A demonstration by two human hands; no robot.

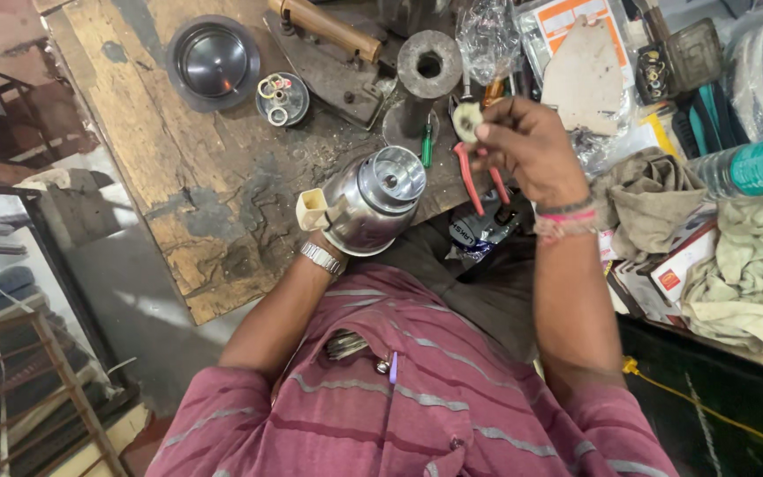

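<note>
Head view, looking straight down over a striped maroon shirt. Left hand [328, 243], mostly hidden under its load, is wrapped around a shiny metal kettle body [371, 205] at frame centre; the kettle lies tilted with its round end facing up and a cream plastic fitting [313, 209] sticking out on its left side. A metal watch [322, 258] sits on that wrist. Right hand [530, 146], right of centre and slightly higher, is closed in a pinch on a small off-white ring-shaped part [467, 121] held at the fingertips, just right of and above the kettle, not touching it; red-handled pliers [470, 177] hang under the same hand, whether gripped by it I cannot tell. Surface: worn, stained wooden workbench [196, 168] filling the upper middle. On it, upper left, a dark round metal dish [214, 60], beside it a small tin of washers [282, 98]; a wood-handled old iron [333, 44] at top centre; a dark metal cylinder [428, 66] next to it. Right side: crumpled rags [655, 194], a teal-labelled plastic bottle [752, 166]. Left: grey floor, wooden rack
</note>
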